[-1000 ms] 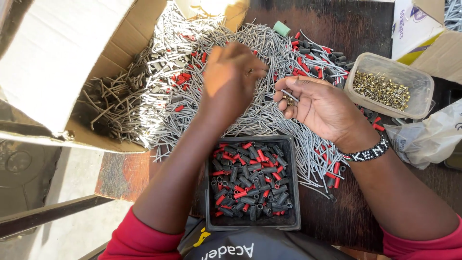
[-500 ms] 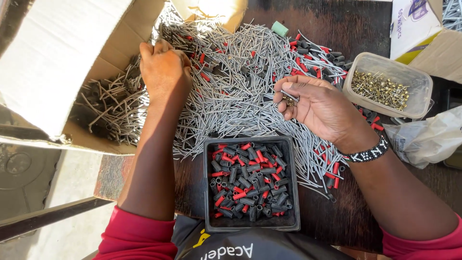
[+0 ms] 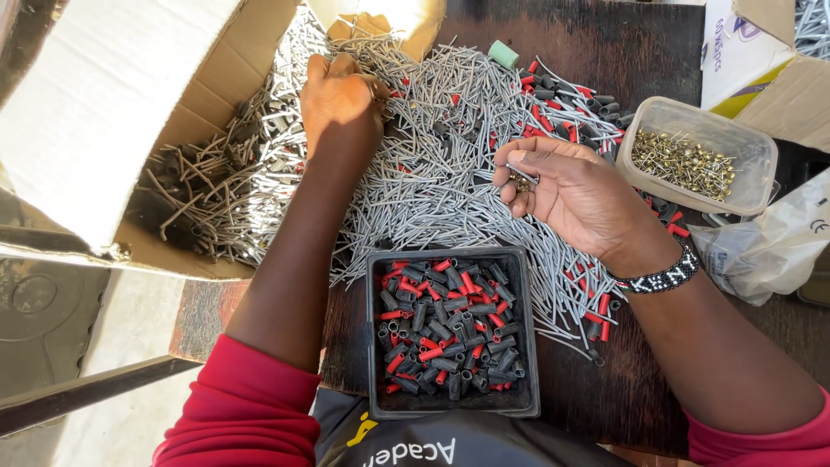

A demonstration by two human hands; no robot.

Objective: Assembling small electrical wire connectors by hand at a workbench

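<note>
Sitting nearest, black tray (image 3: 373, 346) holds red and dark sleeves. Right hand (image 3: 577, 195), palm up, pinches small metal pieces (image 3: 521, 179). Left hand (image 3: 343, 102), arm extended, fingers curled, grips grey pins (image 3: 450, 186) farther off.

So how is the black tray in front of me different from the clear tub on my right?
The black tray is square, opaque and dark; the clear tub is see-through with rounded corners. The black tray holds short red and dark grey sleeves; the clear tub holds small brass-coloured pins. The black tray sits at the table's near edge, the clear tub farther back, right of the right hand. Both are open-topped and hold small parts.
</note>
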